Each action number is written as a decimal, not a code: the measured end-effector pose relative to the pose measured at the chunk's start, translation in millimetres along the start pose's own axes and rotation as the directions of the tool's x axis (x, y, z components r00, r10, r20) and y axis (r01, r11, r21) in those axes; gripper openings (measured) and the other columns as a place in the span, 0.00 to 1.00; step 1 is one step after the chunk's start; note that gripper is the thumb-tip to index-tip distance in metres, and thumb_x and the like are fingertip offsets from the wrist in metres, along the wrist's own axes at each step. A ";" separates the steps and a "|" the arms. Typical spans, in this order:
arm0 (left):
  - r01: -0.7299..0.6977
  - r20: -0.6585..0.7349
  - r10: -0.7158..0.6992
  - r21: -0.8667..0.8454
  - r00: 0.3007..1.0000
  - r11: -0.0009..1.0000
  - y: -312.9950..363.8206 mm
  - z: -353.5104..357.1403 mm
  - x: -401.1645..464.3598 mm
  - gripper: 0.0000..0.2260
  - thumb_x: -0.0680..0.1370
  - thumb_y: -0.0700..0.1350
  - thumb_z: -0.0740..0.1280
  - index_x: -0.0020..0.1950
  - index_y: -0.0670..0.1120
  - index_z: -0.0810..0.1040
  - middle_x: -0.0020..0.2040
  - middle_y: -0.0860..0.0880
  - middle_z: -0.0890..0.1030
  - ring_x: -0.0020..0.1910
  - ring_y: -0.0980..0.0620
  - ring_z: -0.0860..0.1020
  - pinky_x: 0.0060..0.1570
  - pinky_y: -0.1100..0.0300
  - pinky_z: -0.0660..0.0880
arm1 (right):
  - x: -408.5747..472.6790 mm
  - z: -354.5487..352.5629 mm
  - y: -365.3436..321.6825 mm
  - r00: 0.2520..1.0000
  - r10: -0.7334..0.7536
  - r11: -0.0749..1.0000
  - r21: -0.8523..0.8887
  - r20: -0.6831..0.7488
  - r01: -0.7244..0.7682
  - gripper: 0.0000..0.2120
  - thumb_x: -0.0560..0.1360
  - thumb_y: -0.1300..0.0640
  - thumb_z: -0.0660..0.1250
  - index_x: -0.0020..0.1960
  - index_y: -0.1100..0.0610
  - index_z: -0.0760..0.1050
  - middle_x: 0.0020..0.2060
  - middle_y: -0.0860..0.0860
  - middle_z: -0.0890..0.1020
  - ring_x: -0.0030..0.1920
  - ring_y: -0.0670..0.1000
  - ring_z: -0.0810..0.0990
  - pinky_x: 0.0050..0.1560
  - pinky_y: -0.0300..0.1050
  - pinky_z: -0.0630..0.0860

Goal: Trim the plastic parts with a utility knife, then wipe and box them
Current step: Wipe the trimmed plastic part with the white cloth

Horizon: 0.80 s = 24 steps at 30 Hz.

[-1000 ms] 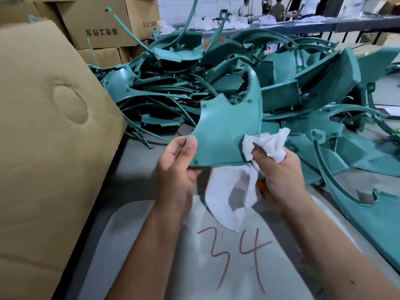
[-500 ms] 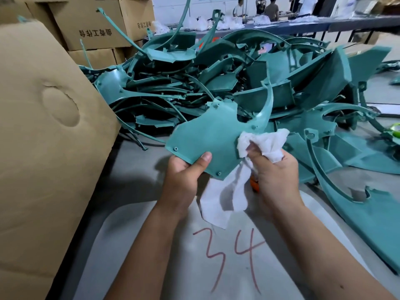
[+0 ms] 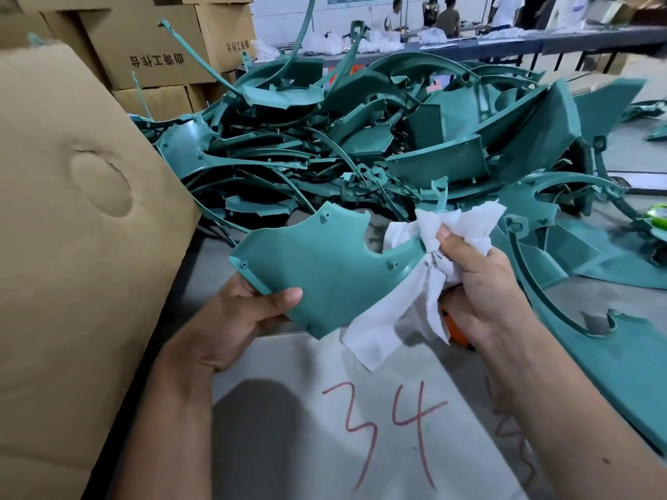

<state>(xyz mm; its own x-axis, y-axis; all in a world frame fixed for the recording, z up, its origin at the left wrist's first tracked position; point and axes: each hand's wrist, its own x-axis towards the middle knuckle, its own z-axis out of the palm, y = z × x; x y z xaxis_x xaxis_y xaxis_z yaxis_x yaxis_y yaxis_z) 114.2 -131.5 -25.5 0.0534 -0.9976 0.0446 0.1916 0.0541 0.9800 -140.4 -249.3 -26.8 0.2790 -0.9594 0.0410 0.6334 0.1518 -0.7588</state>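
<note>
My left hand (image 3: 238,319) held the plastic part (image 3: 317,268) above the table (image 3: 231,261), and my right hand (image 3: 483,283), just to its right, held the cloth (image 3: 451,229) against the part's right edge. A big cardboard box (image 3: 72,247) stood at my left. Behind the part lay the heap of parts (image 3: 379,138), with stacked cartons (image 3: 151,48) behind it to the left. Below my hands lay a sheet (image 3: 325,445).

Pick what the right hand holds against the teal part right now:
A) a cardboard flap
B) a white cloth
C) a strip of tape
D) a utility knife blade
B: the right hand bunches a white cloth against the edge of the teal part.
</note>
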 end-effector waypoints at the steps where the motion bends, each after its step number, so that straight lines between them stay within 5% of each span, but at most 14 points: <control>1: 0.010 0.002 -0.010 0.003 1.000 1.000 0.4 -5.0 -3.1 0.18 0.69 0.41 0.79 0.57 0.52 0.87 0.59 0.45 0.86 0.57 0.45 0.85 0.49 0.53 0.83 | 0.4 -0.8 -1.6 1.000 0.010 1.000 -0.010 -0.010 -0.011 0.06 0.70 0.60 0.75 0.45 0.61 0.87 0.45 0.59 0.87 0.44 0.57 0.88 0.46 0.55 0.85; 3: 0.026 -0.012 -0.026 0.008 1.000 1.000 2.0 -14.7 -9.6 0.19 0.69 0.36 0.74 0.56 0.51 0.87 0.59 0.44 0.86 0.56 0.45 0.85 0.48 0.53 0.83 | 2.4 -2.9 -5.5 0.998 0.038 0.999 -0.033 -0.049 -0.040 0.13 0.70 0.60 0.75 0.53 0.64 0.84 0.49 0.61 0.86 0.48 0.59 0.86 0.54 0.61 0.84; 6: 0.034 -0.016 -0.034 0.035 0.999 0.999 4.0 -22.2 -14.6 0.19 0.67 0.35 0.72 0.55 0.51 0.88 0.57 0.44 0.86 0.55 0.45 0.85 0.48 0.53 0.83 | 4.7 -6.0 -7.6 0.992 0.093 0.996 0.023 -0.079 -0.092 0.19 0.67 0.60 0.74 0.57 0.65 0.82 0.49 0.61 0.86 0.47 0.59 0.87 0.48 0.59 0.85; 10: 0.005 -0.042 -0.006 -0.010 0.999 1.000 2.2 -14.1 -8.3 0.18 0.69 0.37 0.73 0.54 0.54 0.88 0.56 0.47 0.87 0.53 0.45 0.86 0.45 0.50 0.84 | 5.1 -5.5 -3.5 0.989 0.148 0.966 0.213 0.003 -0.146 0.10 0.74 0.57 0.71 0.51 0.60 0.86 0.52 0.58 0.87 0.53 0.56 0.87 0.51 0.54 0.85; 13: 0.001 -0.125 -0.012 -0.082 0.992 0.997 -3.1 -3.7 4.8 0.15 0.74 0.39 0.67 0.58 0.50 0.86 0.57 0.46 0.86 0.52 0.44 0.86 0.42 0.45 0.84 | -3.0 3.7 5.3 0.978 0.128 0.946 0.275 0.164 -0.170 0.08 0.75 0.56 0.71 0.46 0.57 0.88 0.47 0.54 0.88 0.47 0.50 0.87 0.50 0.46 0.84; 18: 0.072 -0.218 -0.089 -0.087 0.972 0.994 -16.3 20.2 23.2 0.10 0.82 0.40 0.63 0.58 0.36 0.79 0.42 0.44 0.87 0.36 0.51 0.85 0.34 0.62 0.80 | -18.5 21.1 15.6 0.927 -0.045 0.999 0.043 0.371 0.031 0.09 0.73 0.58 0.73 0.52 0.56 0.86 0.47 0.53 0.87 0.49 0.51 0.86 0.53 0.48 0.83; 24: 0.045 -0.221 -0.065 -0.093 0.973 0.995 -19.6 32.7 27.4 0.11 0.82 0.44 0.62 0.45 0.41 0.81 0.33 0.45 0.81 0.26 0.52 0.76 0.25 0.64 0.72 | -28.6 24.2 20.3 0.879 -0.152 0.920 -0.261 0.453 0.293 0.08 0.73 0.71 0.73 0.51 0.65 0.85 0.47 0.58 0.88 0.49 0.56 0.87 0.52 0.47 0.82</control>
<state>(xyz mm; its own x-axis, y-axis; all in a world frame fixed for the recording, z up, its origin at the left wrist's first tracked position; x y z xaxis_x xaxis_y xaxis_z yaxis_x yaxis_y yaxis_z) 79.9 -161.4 -37.1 0.2558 -0.9647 -0.0629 0.2840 0.0127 0.9587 -118.1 -213.0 -27.6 0.4760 -0.7583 0.4455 0.4759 -0.2039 -0.8555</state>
